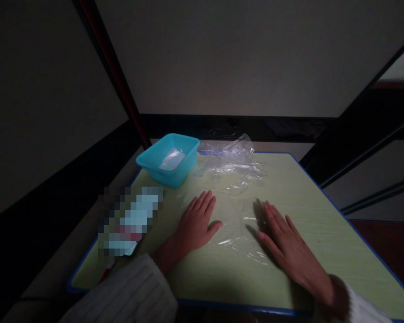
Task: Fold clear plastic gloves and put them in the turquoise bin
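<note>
My left hand [197,222] lies flat on the pale green table [323,242], fingers stretched out and together, thumb apart. My right hand [284,244] also lies flat, fingers extended, its fingertips resting on a thin clear plastic sheet [237,229] spread between the two hands. Neither hand grips anything. Both wrists wear white knitted sleeves.
A turquoise plastic tub [156,163] stands at the table's far left, with a clear plastic bag [173,158] inside. A heap of crumpled clear plastic [234,161] lies at the far edge. A blurred-out object [131,220] lies at the left. Dark frame bars rise behind.
</note>
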Available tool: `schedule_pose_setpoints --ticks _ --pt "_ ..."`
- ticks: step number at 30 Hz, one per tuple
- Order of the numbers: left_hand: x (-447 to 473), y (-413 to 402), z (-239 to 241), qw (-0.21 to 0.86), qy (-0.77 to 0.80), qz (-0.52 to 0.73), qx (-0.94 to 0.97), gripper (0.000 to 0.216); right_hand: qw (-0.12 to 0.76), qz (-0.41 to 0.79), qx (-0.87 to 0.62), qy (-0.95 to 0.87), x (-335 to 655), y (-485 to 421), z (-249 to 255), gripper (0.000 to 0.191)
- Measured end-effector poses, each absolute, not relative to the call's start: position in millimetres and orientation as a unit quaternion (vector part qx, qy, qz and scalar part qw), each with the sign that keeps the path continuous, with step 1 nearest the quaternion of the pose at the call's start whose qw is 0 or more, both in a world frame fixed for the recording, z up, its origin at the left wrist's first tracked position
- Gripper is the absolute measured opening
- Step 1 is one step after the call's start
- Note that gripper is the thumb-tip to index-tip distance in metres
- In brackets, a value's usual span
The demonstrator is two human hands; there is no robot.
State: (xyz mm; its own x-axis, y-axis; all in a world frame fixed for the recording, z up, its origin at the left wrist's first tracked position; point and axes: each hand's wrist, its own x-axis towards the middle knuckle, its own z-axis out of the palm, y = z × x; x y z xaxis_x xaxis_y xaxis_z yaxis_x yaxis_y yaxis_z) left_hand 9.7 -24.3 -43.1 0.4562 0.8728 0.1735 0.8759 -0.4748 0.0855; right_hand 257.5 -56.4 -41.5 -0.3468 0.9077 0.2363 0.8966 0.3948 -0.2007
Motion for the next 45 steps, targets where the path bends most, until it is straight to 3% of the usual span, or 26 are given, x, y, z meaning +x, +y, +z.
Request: schedule_pose_setpoints --ticks 8,19,29,38,45 --pt "12 -35 -37 -0.023 -0.485 -0.088 -0.87 0.062 0.129 0.047 -0.486 -0.863 236 -13 -33 0.069" --pt "9 -36 -39 -0.01 -0.505 -0.084 -0.859 0.061 0.064 -0.01 -0.533 -0.844 235 5 -48 0.079" --pt "-6 -37 -40 0.051 -0.601 -0.079 -0.793 0.052 0.072 -0.044 -0.513 -0.854 240 7 -57 0.056" --pt "103 -11 -26 -0.028 -0.537 -0.1 -0.837 0.05 0.089 -0.083 -0.491 -0.863 245 9 -66 0.054" --pt "83 -8 -45 0.016 -0.539 -0.106 -0.836 0.057 0.091 -0.078 -0.494 -0.861 244 9 -64 0.055"
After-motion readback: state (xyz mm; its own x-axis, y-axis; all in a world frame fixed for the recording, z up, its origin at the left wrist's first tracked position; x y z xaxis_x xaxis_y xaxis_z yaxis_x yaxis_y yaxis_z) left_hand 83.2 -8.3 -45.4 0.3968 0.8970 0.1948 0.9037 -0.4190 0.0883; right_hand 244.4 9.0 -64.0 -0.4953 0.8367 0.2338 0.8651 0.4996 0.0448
